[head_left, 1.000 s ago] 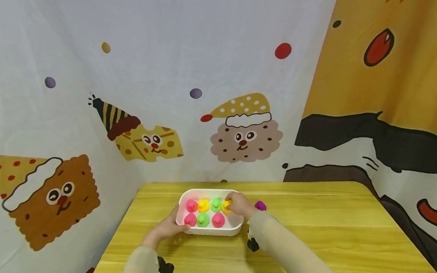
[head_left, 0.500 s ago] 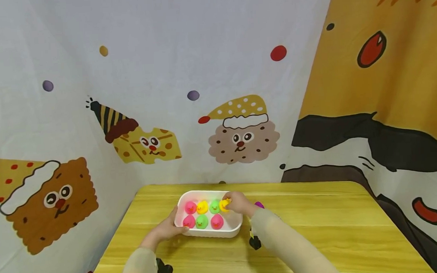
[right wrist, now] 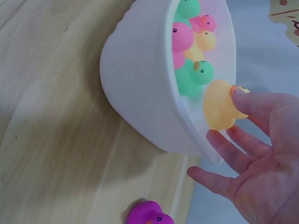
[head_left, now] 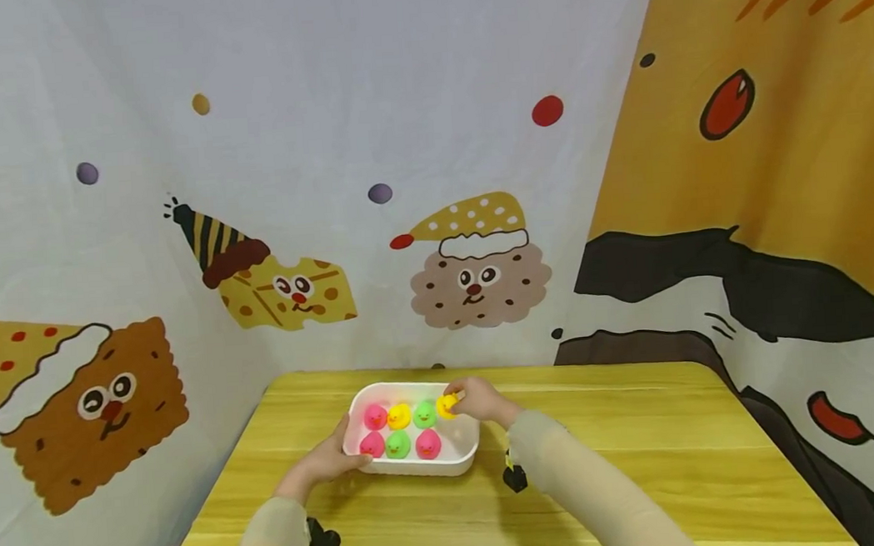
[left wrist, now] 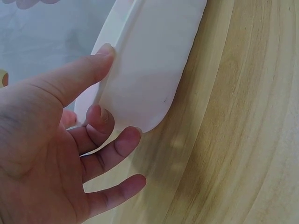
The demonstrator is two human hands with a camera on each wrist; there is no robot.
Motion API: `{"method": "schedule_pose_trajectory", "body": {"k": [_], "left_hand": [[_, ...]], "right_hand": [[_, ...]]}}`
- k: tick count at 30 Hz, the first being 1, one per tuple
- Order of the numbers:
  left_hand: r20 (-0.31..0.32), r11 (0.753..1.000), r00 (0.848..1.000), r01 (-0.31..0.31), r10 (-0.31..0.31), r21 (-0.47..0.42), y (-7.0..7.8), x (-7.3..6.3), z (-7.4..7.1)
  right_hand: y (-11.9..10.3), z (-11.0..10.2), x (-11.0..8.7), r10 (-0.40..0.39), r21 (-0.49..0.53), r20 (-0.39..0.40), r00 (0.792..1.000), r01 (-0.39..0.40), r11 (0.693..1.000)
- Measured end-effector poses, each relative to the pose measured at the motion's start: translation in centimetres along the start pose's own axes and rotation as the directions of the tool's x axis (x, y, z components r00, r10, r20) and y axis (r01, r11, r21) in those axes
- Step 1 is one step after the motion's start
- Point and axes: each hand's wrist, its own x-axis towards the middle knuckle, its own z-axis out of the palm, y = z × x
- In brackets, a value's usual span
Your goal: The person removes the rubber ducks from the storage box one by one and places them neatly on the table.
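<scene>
White plastic, or something that looks like it, makes up the shallow tray (head_left: pixel 417 468) sitting on the pale wooden table (head_left: pixel 658 443) in front of me. The person's left hand (head_left: pixel 328 457) steadies its left end: the thumb lies over the rim at the near corner and the fingers bend loosely against the outer wall, the little finger standing free of it.

The right hand (head_left: pixel 478 398) pinches a yellow duck (head_left: pixel 448 406) between thumb and fingertips, the last two fingers spread away from it. That duck is at the right end of the tray's back row, just beside a green duck (head_left: pixel 425 414); I can't tell whether its base touches the tray floor. Further left in that row come a second yellow duck (head_left: pixel 398 416) and a pink duck (head_left: pixel 375 417). The front row runs pink, green, pink, with bare tray floor to its right.

From the right wrist I can see a purple duck (right wrist: pixel 150 214) too, on the wood outside the tray, partly cut off by the edge of the view.

Cream sleeves (head_left: pixel 600 484) cover both forearms. Behind the table hangs white cloth (head_left: pixel 305 89), printed with a cheese wedge and biscuits in party hats.
</scene>
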Motion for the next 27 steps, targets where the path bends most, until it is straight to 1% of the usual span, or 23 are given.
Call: {"method": "schedule_pose_trajectory", "body": {"k": [4,11,18,21,27], "left_hand": [[0.005,1.0,1.0,0.005,-0.005,-0.01,-0.2,0.0,0.0],[0.004,1.0,1.0,0.005,-0.005,0.0,0.1,-0.5,0.1],[0.019,1.0,1.0,0.014,-0.014,-0.003,0.2,-0.5,0.0],[0.028,1.0,1.0,0.008,-0.008,-0.005,0.1,-0.5,0.0],[0.028,1.0,0.999,-0.029,0.029,-0.003,0.1,-0.2,-0.2]], "right_hand": [[0.1,-0.5,-0.2,-0.008,0.019,0.005,1.0,0.008,1.0],[0.3,-1.4,-0.8,0.0,0.006,-0.003,1.0,0.0,1.0],[0.7,-2.6,-1.8,0.012,0.042,0.001,1.0,-0.012,0.999],[0.9,-3.1,-2.2,0.005,0.052,0.009,1.0,-0.006,0.999],[0.9,-4.2,-3.0,-0.015,0.058,0.009,1.0,0.014,0.998]]}}
